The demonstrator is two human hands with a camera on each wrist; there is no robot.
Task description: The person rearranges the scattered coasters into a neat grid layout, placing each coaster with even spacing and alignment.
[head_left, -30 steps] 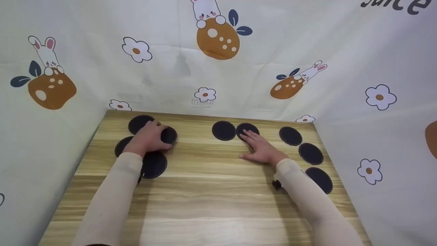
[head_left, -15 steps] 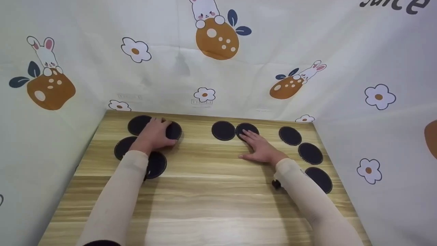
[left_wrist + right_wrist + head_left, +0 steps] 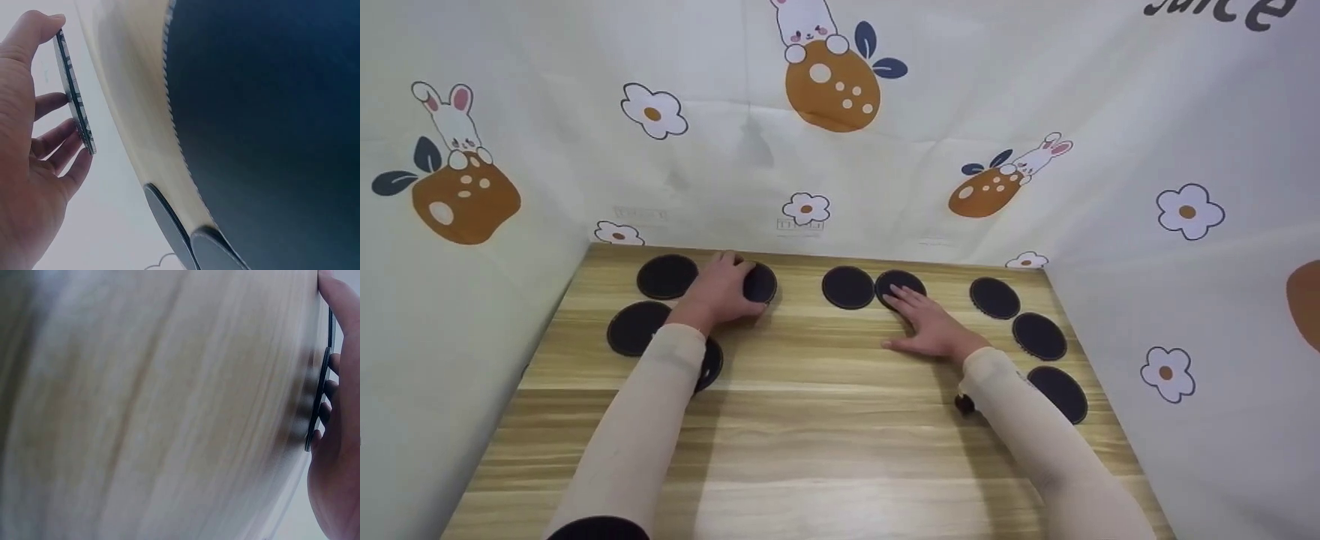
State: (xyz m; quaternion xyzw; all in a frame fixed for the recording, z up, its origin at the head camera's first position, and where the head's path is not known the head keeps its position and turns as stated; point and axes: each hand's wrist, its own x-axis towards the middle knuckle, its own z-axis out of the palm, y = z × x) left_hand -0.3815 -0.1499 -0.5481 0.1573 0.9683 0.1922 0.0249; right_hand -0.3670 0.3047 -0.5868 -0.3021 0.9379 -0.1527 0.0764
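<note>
In the head view my left hand (image 3: 721,291) pinches a black round coaster (image 3: 761,283) between thumb and fingertips. Seen edge-on in the left wrist view, this held coaster (image 3: 75,93) is raised off the table. The fingers of my right hand (image 3: 928,324) rest on another black coaster (image 3: 894,279) at the back of the table, spread and fairly straight. That coaster's left edge touches a neighbouring coaster (image 3: 848,287). Beneath and beside my left arm lie a far-left coaster (image 3: 666,276), a second coaster (image 3: 634,328) and a partly hidden coaster (image 3: 711,364).
Along the right edge of the wooden table (image 3: 810,450) lie an upper coaster (image 3: 994,298), a middle coaster (image 3: 1039,336) and a lower coaster (image 3: 1063,394), the last partly behind my right sleeve. A patterned cloth (image 3: 697,165) surrounds the table's back and sides.
My left hand has carried its coaster to the right and slightly back, away from the left group. My right hand stays on its coaster.
</note>
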